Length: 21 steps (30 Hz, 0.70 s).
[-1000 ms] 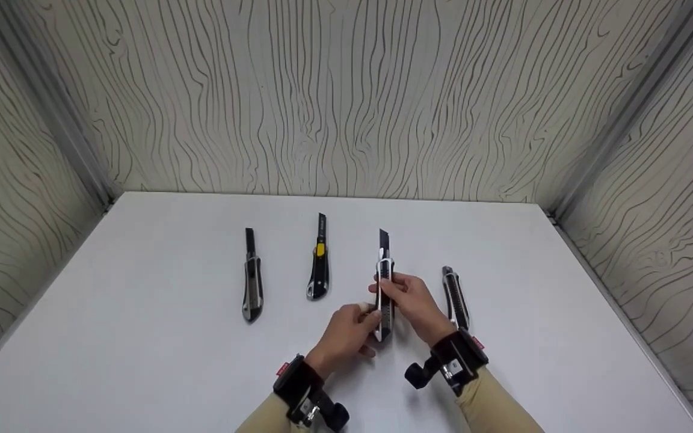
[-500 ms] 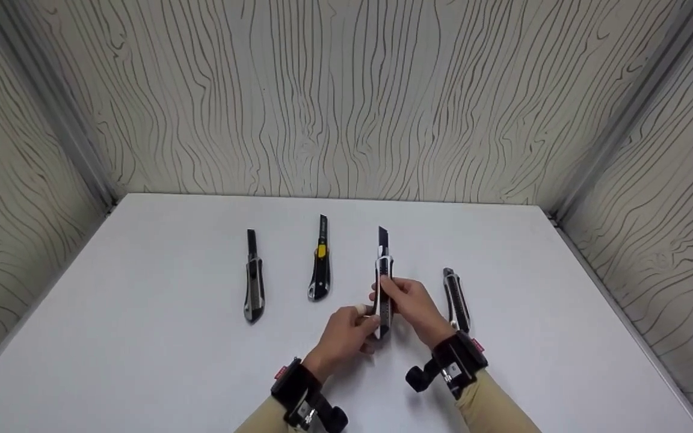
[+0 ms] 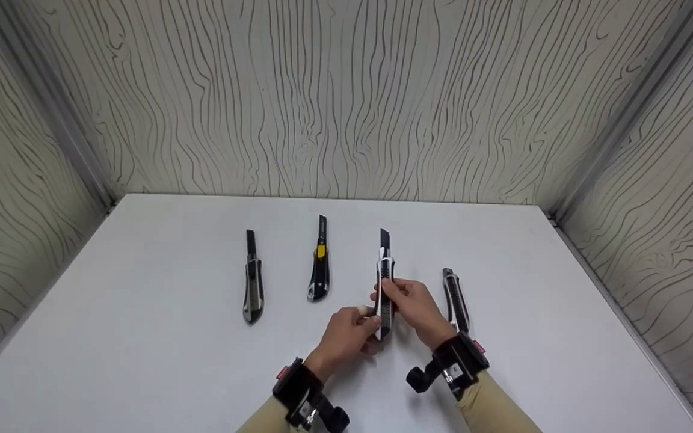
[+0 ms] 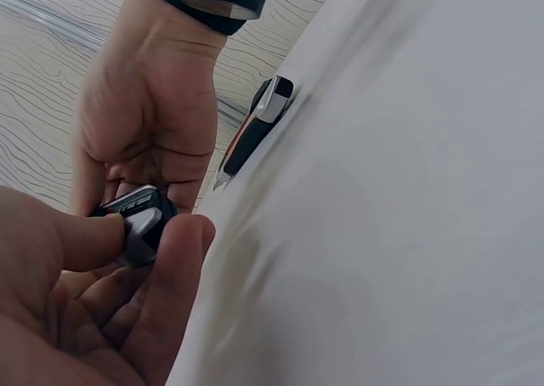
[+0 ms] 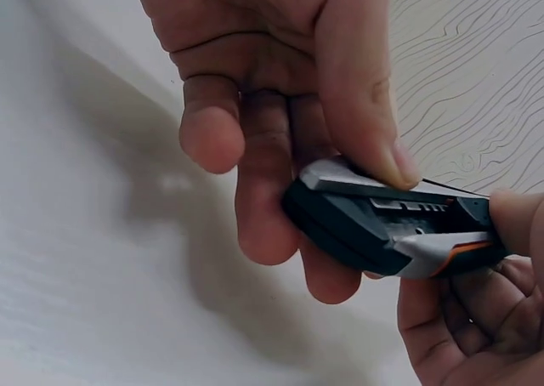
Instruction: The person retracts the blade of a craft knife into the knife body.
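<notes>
Change over the last half second is negligible; the white-edged knife (image 3: pixel 385 268) keeps its place between both hands, its blade (image 3: pixel 384 239) extended and pointing away beyond the fingertips; this is judged a steady hold, with no visible progress in the blade's length. The left hand (image 3: pixel 345 334) pinches the butt end, thumb on the edge; the right hand (image 3: pixel 417 307) grips mid-handle, thumb on the front face; whether either thumb is pushing cannot be told. Left of and beyond the left fingers lie the yellow-slider knife (image 3: pixel 320 275) and, farther off, the grey knife (image 3: pixel 253 290), both blades out; near the right fingers, on their outer side, lies a black-and-silver knife (image 3: pixel 457 300), its near end meeting the right wristband (image 3: pixel 459 356), judged the chief obstruction there; all three rest on the white table (image 3: pixel 160 361).
</notes>
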Available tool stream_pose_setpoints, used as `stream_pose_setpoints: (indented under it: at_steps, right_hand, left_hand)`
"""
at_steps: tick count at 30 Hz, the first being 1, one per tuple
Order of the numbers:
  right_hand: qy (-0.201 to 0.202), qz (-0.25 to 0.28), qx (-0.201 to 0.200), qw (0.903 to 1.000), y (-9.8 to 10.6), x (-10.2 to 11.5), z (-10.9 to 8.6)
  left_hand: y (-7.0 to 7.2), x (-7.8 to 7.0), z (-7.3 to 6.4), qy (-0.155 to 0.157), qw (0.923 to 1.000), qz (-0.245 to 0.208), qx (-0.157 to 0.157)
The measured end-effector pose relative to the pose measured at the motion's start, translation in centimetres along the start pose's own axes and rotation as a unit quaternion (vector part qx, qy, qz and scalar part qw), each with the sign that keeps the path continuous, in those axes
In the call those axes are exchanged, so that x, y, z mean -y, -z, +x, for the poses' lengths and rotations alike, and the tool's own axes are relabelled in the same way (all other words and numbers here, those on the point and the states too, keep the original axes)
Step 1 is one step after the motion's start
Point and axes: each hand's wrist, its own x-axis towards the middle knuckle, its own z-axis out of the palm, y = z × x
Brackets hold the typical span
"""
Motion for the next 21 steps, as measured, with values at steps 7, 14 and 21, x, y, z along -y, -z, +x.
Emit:
stream_pose_setpoints:
  at_steps: [7,14,21]
  right_hand:
    - [-0.001,0.006,0.018,0.9998,0.0,1.2,-0.7]
    - [-0.002,0.008,0.024,0.9997,0.0,0.5,-0.5]
    - [0.006,0.018,0.035,0.9992,0.2,-0.3,0.0]
  left_hand:
    - [0.0,0.2,0.1,-0.003,1.0000,-0.001,-0.002]
    - [0.1,0.3,0.1,-0.002,0.9999,-0.003,-0.012]
    - [0.0,0.4,0.1,-0.003,0.9998,-0.009,-0.020]
